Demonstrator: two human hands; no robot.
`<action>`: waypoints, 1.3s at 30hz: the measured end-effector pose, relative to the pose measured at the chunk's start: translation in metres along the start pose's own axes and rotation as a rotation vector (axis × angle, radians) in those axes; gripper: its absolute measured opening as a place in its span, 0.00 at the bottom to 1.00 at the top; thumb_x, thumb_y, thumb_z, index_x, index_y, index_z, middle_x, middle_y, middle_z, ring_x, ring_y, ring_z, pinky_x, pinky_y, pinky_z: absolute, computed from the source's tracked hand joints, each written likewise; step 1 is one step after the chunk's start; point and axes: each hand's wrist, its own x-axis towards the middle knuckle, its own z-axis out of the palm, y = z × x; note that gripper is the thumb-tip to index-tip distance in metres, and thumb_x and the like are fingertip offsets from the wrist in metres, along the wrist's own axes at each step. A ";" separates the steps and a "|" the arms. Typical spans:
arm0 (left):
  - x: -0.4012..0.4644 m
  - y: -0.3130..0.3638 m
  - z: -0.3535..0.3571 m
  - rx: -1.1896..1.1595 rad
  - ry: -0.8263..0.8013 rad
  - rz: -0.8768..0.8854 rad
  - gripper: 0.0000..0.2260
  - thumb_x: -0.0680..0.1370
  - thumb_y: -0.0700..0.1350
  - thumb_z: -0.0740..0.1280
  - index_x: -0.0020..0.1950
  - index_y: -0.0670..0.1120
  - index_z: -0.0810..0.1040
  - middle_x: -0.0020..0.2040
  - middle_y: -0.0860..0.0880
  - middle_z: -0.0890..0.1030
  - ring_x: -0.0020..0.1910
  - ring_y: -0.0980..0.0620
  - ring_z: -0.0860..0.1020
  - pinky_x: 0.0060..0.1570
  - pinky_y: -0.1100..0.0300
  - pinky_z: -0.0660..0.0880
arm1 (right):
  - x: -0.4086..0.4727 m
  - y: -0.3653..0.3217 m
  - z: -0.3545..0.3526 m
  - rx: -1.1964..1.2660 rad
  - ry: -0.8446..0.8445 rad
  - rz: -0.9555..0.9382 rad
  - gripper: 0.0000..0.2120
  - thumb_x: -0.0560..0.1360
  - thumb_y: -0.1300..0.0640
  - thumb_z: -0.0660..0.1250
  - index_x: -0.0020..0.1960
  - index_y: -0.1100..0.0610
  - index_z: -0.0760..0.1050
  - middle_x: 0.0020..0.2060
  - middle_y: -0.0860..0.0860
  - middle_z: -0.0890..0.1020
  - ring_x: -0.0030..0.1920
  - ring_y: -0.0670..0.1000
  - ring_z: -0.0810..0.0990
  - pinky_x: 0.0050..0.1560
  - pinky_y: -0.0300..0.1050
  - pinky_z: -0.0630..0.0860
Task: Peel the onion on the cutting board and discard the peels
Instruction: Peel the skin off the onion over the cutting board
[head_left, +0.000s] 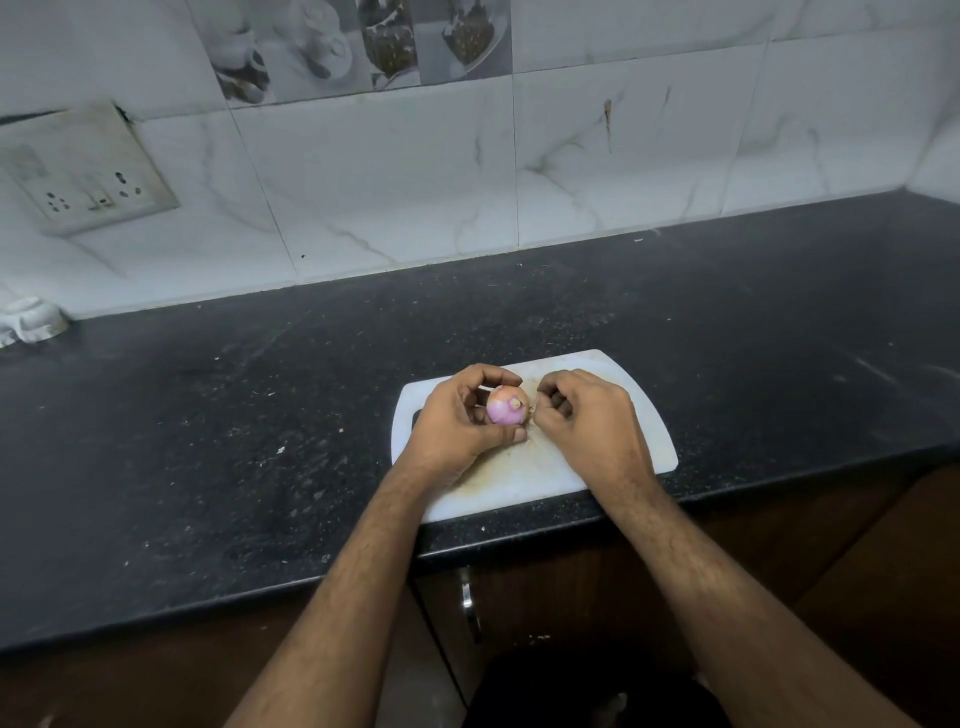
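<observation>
A person's left hand (457, 415) cups a small pink onion (506, 405) just above the white cutting board (644, 441) on the dark table (208, 415), apparently steadying it while the right hand (587, 415), fingers curled, pinches at skin by its root end.

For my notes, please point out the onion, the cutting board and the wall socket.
onion (505, 406): head view, on its pink side.
cutting board (655, 442): head view, on its bare right part.
wall socket (85, 171): head view, on its plate.
</observation>
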 end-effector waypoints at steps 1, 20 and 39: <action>0.000 0.000 0.000 -0.014 -0.002 -0.004 0.26 0.65 0.31 0.83 0.59 0.46 0.83 0.56 0.43 0.85 0.50 0.50 0.84 0.56 0.49 0.83 | 0.000 0.000 0.001 0.001 -0.009 0.010 0.03 0.77 0.56 0.70 0.49 0.54 0.82 0.40 0.45 0.82 0.39 0.46 0.79 0.45 0.48 0.80; 0.005 -0.007 0.000 -0.054 -0.027 -0.032 0.26 0.64 0.32 0.83 0.59 0.45 0.81 0.58 0.42 0.85 0.54 0.46 0.84 0.61 0.42 0.81 | -0.002 -0.001 0.000 -0.069 -0.108 -0.095 0.06 0.83 0.48 0.62 0.53 0.50 0.73 0.50 0.42 0.77 0.44 0.48 0.77 0.43 0.48 0.75; 0.000 -0.003 0.000 -0.158 0.055 -0.063 0.31 0.56 0.39 0.88 0.54 0.47 0.76 0.53 0.40 0.85 0.60 0.31 0.83 0.57 0.29 0.79 | 0.001 0.001 0.002 0.091 -0.102 -0.035 0.12 0.81 0.47 0.66 0.62 0.49 0.78 0.52 0.42 0.81 0.44 0.42 0.79 0.48 0.47 0.80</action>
